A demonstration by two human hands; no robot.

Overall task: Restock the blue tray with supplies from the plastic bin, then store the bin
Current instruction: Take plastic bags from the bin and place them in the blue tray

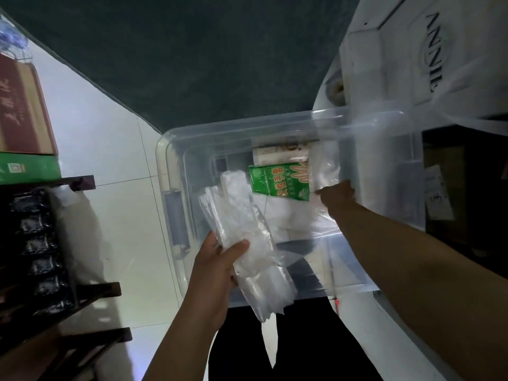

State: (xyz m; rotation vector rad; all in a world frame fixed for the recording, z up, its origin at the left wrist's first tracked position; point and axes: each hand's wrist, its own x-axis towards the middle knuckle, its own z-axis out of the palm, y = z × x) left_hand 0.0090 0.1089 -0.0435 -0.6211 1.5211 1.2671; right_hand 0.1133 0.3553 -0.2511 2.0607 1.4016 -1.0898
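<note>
Gripping clear packet [248, 243], left hand [217, 273] fingers wrapped; right hand [337, 195] fingers hidden in bin [176, 204].

The bin [176, 149] in front of me is clear plastic, and the packet [279, 181] inside it is bright green with orange-red lettering. My left hand [217, 268] grips a clear, whitish bundle [247, 243]; the floor tiles [110, 149] are white.

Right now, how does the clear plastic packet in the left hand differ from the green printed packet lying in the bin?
The clear plastic packet is see-through with whitish contents; the green printed packet is opaque, with red and white print. The clear one is long, gripped by the left hand over the transparent plastic bin's near edge; the green one is shorter and lies loose inside, beside the right hand. Both are soft sealed packs.
</note>
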